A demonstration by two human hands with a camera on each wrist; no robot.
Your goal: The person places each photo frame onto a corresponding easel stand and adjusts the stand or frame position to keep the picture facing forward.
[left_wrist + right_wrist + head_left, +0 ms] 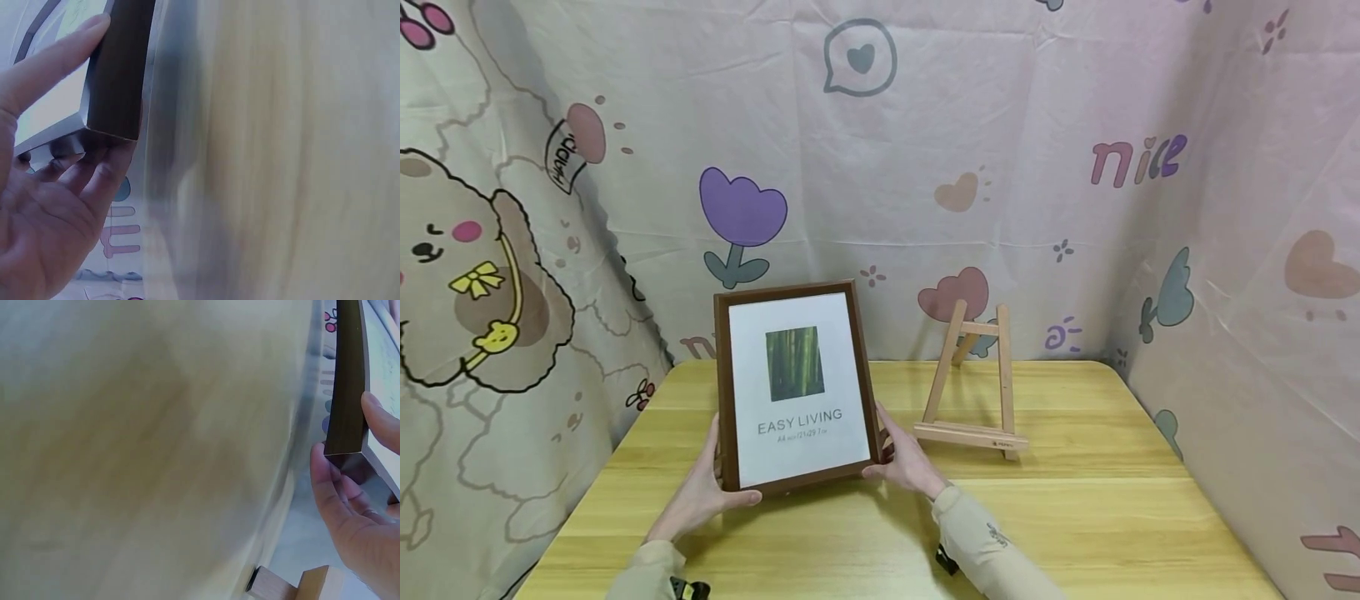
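Observation:
Between both hands a brown picture frame (795, 387) is held up over the table, tilted, its front with a small green forest print and the words "EASY LIVING" facing me. My left hand (700, 492) grips its lower left corner, thumb (81, 44) along the bottom edge and fingers behind. At the lower right corner my right hand (906, 458) grips likewise, with the thumb (381, 422) on the bottom edge. Right of the frame stands a small wooden easel (972, 433) with a ledge, touched by neither hand.
The light wood table (1075, 517) reaches back to a printed cloth backdrop (880, 167), which also hangs along both sides. In the right wrist view, part of the easel (312, 584) shows close below the right hand.

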